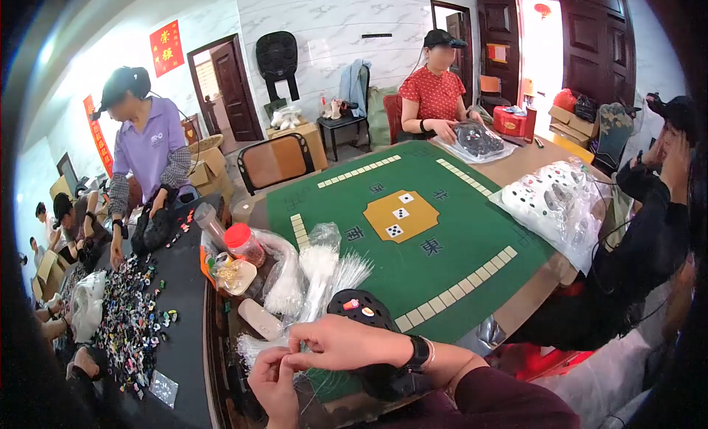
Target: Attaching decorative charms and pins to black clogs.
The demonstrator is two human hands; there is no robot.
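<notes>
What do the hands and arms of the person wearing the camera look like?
Both hands are bare, without gloves. The right hand has a black wristband and a thin, pale bangle at its wrist, with a dark maroon sleeve farther up. No sleeve shows on the left hand.

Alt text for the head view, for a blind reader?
The wearer's left fingers and right fingers meet near a black clog and white strands at a green table. At left, a person in purple leans over a dark table strewn with trinkets.
</notes>
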